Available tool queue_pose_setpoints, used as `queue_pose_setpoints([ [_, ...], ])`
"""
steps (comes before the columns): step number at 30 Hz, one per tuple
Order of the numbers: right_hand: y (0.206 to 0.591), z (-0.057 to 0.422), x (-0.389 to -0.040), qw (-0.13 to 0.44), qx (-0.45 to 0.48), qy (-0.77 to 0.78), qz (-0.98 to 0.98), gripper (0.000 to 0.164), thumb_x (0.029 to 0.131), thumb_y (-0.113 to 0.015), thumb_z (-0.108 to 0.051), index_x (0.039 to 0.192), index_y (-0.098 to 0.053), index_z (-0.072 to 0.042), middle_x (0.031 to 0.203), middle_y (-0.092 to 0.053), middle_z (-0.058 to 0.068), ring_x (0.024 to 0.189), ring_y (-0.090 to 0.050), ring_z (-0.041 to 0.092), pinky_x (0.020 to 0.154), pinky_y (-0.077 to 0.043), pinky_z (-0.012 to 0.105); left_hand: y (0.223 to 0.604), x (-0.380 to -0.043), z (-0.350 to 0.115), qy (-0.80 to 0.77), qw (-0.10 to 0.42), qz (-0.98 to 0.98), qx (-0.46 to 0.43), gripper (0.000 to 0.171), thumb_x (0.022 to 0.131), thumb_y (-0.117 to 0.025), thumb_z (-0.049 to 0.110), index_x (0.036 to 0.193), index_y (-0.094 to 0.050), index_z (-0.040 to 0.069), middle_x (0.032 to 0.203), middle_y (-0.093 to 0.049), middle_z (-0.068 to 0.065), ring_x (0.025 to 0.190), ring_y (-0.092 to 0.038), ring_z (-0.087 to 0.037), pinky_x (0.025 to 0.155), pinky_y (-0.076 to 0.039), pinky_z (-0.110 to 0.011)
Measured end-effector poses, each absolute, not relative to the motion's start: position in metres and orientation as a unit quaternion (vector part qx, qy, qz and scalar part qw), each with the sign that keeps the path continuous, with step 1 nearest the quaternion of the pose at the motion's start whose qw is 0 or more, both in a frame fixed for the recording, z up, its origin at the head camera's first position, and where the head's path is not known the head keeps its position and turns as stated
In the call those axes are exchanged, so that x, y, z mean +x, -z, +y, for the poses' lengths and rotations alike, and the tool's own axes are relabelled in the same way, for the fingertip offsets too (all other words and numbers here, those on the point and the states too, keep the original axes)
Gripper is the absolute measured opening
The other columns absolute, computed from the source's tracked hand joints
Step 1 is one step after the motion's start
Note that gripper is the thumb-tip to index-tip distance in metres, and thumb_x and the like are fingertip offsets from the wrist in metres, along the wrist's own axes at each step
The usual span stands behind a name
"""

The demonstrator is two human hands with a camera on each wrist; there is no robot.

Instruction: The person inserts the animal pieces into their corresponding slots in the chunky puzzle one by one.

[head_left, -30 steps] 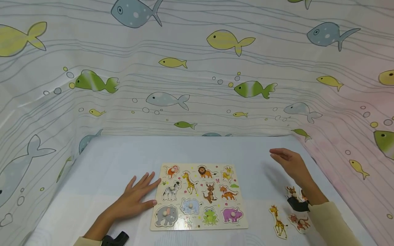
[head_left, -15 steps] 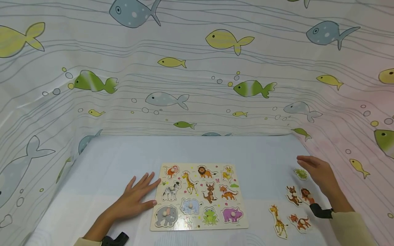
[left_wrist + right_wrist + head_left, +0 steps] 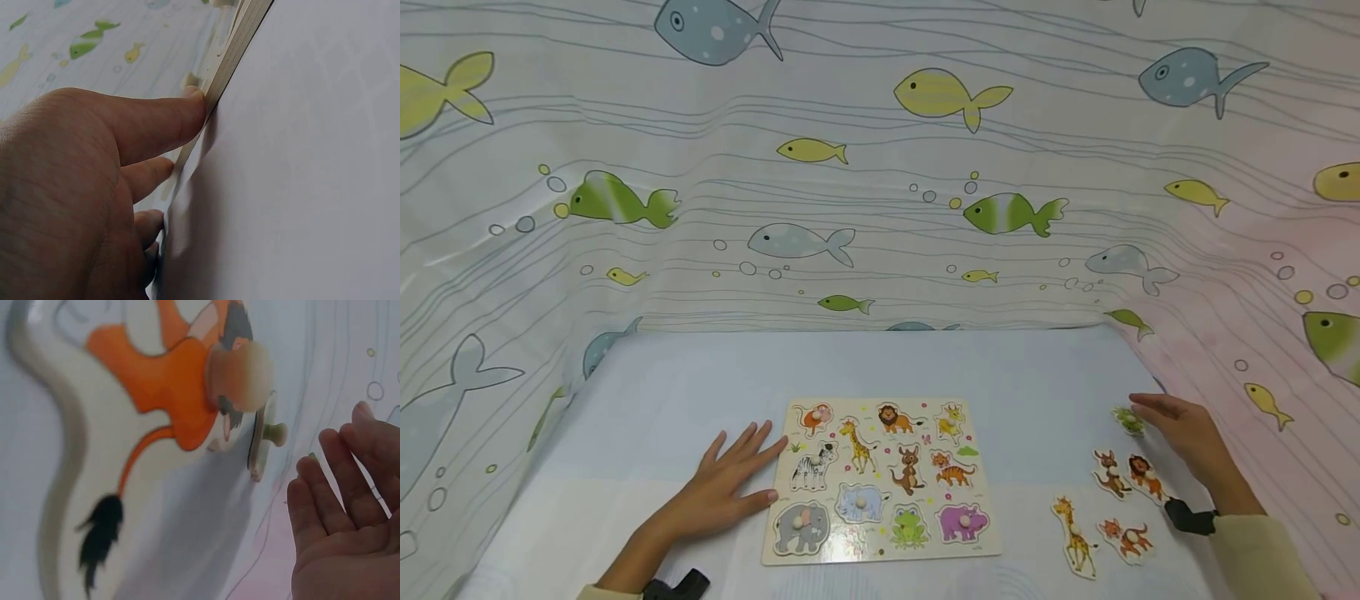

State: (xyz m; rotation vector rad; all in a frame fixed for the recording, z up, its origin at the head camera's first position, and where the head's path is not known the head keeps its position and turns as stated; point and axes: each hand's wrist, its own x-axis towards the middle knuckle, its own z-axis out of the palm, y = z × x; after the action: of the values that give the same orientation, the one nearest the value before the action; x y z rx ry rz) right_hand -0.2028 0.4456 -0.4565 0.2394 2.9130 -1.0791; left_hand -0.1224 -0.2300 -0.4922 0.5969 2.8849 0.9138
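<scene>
In the head view a wooden animal puzzle board [image 3: 925,533] lies on the table. At its left edge my left hand [image 3: 715,483] lies with fingers spread; in the left wrist view the thumb [image 3: 162,122] touches the board's side. On the far right my right hand [image 3: 1187,442] is over the table beside the green frog piece [image 3: 1127,422], its fingertips close to it. The right wrist view shows the fingers [image 3: 340,481] slightly bent and apart from the frog's green knob [image 3: 275,433]. Large in front there is the lion piece [image 3: 181,406] with its round wooden knob.
Nearer than the frog lie a kangaroo piece [image 3: 1109,475], a giraffe piece [image 3: 1075,537] and a tiger piece [image 3: 1126,540]. Knobbed pieces such as the elephant [image 3: 801,527] and hippo [image 3: 962,523] sit in the board. A fish-patterned curtain [image 3: 880,192] surrounds the table.
My right hand has moved right and nearer, from above the table's far part to beside the frog piece. My left hand stays at the board's edge. The head view has shifted slightly.
</scene>
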Motion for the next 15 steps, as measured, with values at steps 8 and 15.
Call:
queue_pose_setpoints([
  [8, 0.474, 0.458, -0.209, 0.039, 0.087, 0.348, 0.933, 0.068, 0.1, -0.053, -0.053, 0.144, -0.051, -0.002, 0.15, -0.042, 0.032, 0.138, -0.034, 0.058, 0.101, -0.035, 0.074, 0.495, -0.123, -0.231, -0.298, 0.023, 0.935, 0.193, 0.069, 0.089, -0.069, 0.045, 0.15, -0.048, 0.021, 0.162, -0.03, -0.018, 0.15, -0.022, -0.049, 0.118, -0.003, -0.067],
  [15, 0.477, 0.465, -0.209, 0.055, 0.061, 0.331, 0.94, 0.066, 0.097, -0.06, -0.052, 0.142, -0.055, -0.005, 0.149, -0.047, 0.024, 0.137, -0.038, 0.053, 0.102, -0.04, 0.067, 0.494, -0.123, -0.23, -0.304, 0.023, 0.933, 0.193, 0.069, 0.089, -0.068, 0.047, 0.149, -0.049, 0.02, 0.162, -0.031, -0.019, 0.15, -0.022, -0.049, 0.117, -0.003, -0.069],
])
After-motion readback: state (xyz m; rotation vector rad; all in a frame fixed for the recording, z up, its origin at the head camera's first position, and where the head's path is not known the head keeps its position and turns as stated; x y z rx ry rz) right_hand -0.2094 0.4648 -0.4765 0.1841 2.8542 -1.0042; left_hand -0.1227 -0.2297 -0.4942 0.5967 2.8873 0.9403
